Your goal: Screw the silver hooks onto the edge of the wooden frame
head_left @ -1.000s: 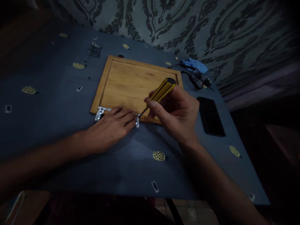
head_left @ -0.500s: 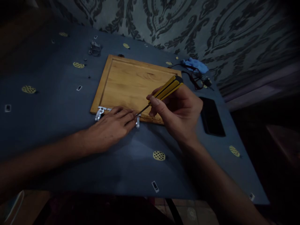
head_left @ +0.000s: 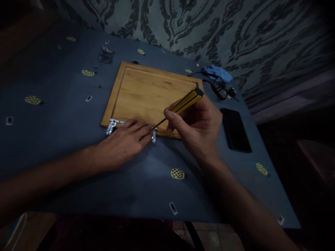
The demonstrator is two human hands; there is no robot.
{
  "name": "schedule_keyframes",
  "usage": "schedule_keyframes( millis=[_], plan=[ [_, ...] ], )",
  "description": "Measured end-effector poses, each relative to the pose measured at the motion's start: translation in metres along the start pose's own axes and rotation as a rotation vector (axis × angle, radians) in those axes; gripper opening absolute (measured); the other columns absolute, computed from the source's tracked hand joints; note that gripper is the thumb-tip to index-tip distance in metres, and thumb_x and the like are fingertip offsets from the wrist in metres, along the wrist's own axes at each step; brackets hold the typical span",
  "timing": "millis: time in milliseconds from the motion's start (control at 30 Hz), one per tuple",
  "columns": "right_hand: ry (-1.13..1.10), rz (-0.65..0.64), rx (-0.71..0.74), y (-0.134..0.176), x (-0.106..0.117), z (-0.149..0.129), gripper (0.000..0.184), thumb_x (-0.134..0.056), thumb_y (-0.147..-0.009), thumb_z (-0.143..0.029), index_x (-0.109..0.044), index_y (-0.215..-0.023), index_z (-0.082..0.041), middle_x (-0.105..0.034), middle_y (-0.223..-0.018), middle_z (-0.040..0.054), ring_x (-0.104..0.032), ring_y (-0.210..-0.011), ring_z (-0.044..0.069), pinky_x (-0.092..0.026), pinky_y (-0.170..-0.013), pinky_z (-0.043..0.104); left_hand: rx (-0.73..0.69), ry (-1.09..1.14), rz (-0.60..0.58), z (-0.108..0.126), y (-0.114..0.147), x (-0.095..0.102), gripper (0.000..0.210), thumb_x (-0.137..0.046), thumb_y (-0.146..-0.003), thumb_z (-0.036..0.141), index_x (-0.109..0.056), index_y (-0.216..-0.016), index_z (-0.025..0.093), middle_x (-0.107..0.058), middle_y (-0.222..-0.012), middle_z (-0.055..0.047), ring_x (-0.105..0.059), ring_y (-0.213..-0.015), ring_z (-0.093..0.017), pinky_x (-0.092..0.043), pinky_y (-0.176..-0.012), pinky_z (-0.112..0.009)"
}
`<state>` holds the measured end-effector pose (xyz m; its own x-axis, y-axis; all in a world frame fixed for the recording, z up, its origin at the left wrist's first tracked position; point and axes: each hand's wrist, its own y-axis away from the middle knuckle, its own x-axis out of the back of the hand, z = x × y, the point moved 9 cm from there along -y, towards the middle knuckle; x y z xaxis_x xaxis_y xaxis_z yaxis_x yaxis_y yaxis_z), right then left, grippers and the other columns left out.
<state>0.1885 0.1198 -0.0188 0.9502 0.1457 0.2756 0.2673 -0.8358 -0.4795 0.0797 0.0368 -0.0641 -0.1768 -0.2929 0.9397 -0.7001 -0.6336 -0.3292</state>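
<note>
A framed wooden panel (head_left: pixel 146 90) lies flat on the table. Along its near edge sit a metal hinge (head_left: pixel 112 125) on the left and a second metal hinge (head_left: pixel 154 136) further right, partly covered by fingers. My left hand (head_left: pixel 128 139) rests flat over the panel's near edge between the two hinges, fingers stretched out. In my right hand (head_left: pixel 199 129) is a screwdriver (head_left: pixel 187 100) with a yellow and black handle, tilted, its shaft slanting down left. The tip meets the right hinge beside my left fingertips; any screw there is too small to make out.
A black phone (head_left: pixel 236 130) lies right of my right hand. Beyond the panel are eyeglasses (head_left: pixel 218 90), a blue cloth (head_left: pixel 220 72) and a small clear packet (head_left: pixel 106 55). Small dark bits (head_left: pixel 99 85) lie left of the panel. A patterned wall (head_left: pixel 183 28) borders the table's far side.
The screwdriver handle has tipped slightly lower and turned a little, and my right hand has shifted slightly left with it. My left hand and the panel stay in place.
</note>
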Motion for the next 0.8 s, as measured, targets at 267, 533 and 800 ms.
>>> schedule_keyframes(
  millis=[267,533,800],
  plan=[
    [-0.05,0.057,0.014,-0.005,-0.005,0.005,0.032,-0.083,-0.081,-0.047,-0.06,-0.087,-0.026,-0.064,-0.082,-0.0057,-0.059,-0.053,0.008,-0.049,-0.042,0.024,0.005,-0.008,-0.042,0.0,-0.002,-0.001,0.032,-0.051,-0.101,0.017,-0.061,-0.13,0.007,-0.066,-0.137,-0.015,-0.061,-0.128,-0.027,-0.047,-0.109,-0.04],
    [-0.068,0.026,0.012,-0.013,-0.009,0.013,0.032,-0.082,-0.083,-0.046,-0.057,-0.084,-0.026,-0.063,-0.083,-0.0062,-0.062,-0.059,0.009,-0.051,-0.045,0.023,0.002,0.02,-0.029,0.0,-0.002,0.001,0.034,-0.053,-0.101,0.017,-0.06,-0.132,0.005,-0.068,-0.133,-0.015,-0.063,-0.123,-0.028,-0.048,-0.106,-0.041],
    [-0.094,0.005,-0.048,-0.008,-0.001,0.015,0.032,-0.086,-0.077,-0.048,-0.068,-0.095,-0.029,-0.065,-0.081,-0.0051,-0.064,-0.058,0.012,-0.058,-0.051,0.028,0.013,0.021,-0.054,-0.001,-0.001,-0.002,0.03,-0.051,-0.101,0.016,-0.06,-0.128,0.008,-0.065,-0.138,-0.015,-0.061,-0.127,-0.027,-0.046,-0.108,-0.04]
  ],
)
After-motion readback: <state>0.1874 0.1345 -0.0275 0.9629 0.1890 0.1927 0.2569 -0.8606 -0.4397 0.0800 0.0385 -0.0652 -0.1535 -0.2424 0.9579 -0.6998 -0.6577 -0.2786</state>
